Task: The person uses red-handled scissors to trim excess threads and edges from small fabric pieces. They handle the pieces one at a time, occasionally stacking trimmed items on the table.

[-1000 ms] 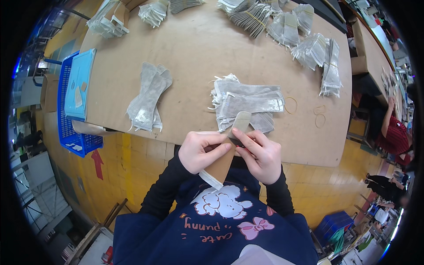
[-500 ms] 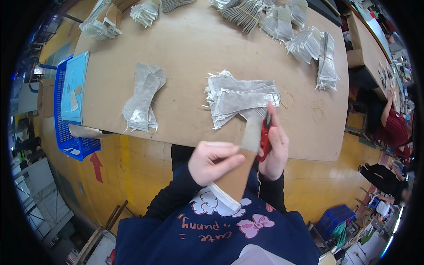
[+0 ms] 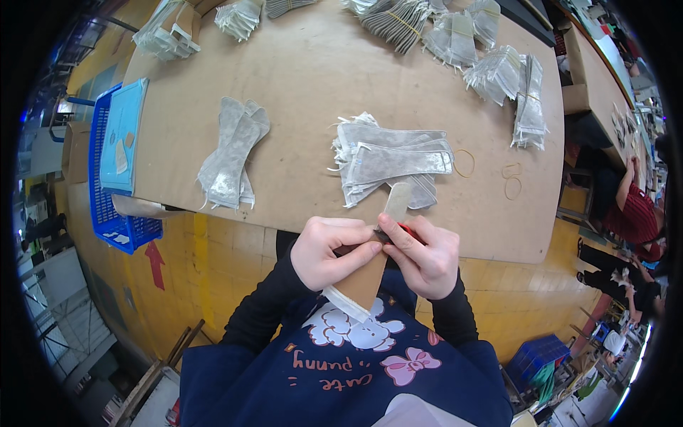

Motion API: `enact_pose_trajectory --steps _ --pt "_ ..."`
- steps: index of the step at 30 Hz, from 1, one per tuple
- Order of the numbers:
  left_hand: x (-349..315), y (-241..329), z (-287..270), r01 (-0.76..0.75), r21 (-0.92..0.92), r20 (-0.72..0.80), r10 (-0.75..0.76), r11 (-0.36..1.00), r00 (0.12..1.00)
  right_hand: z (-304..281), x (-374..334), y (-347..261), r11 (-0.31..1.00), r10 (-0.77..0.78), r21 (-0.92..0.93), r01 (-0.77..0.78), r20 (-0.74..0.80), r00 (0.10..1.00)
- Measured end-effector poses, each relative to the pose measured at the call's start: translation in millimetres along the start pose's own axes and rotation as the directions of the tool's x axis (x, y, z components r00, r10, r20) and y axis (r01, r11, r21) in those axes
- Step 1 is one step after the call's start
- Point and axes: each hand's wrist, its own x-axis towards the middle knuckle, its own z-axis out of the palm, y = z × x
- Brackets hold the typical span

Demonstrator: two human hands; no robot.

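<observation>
The brown-and-grey piece [image 3: 361, 282] is between our hands, just before the near edge of the table [image 3: 299, 99]. Our left hand [image 3: 326, 252] pinches it between thumb and fingers; our right hand [image 3: 428, 257] grips red-handled snips [image 3: 410, 231], their dark blades against it. Below, our navy garment [image 3: 334, 398] carries printed lettering, upside down to us, near a pink bow. Beyond lie a pile of grey pieces [image 3: 402, 155], a smaller pile [image 3: 231, 156] to its left, and a light-blue folder [image 3: 134, 135], its faint print too small to read.
</observation>
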Motion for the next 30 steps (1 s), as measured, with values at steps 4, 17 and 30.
enact_pose_trajectory --steps 4,17,30 --pt "1.7 -4.2 3.4 -0.036 0.049 -0.059 0.039 0.998 0.998 0.5 0.9 1.0 1.000 -0.010 0.009 0.010 0.001 1.000" --pt "2.8 -1.8 -4.3 0.008 -0.102 -0.088 -0.017 0.995 0.996 -13.6 -12.2 13.1 0.948 0.277 0.257 -0.185 -0.389 0.879" --pt "-3.9 -17.2 -15.2 0.137 -0.527 -0.141 -0.246 0.838 0.959 -13.5 -10.5 18.2 0.622 0.624 0.752 -0.218 -0.309 0.717"
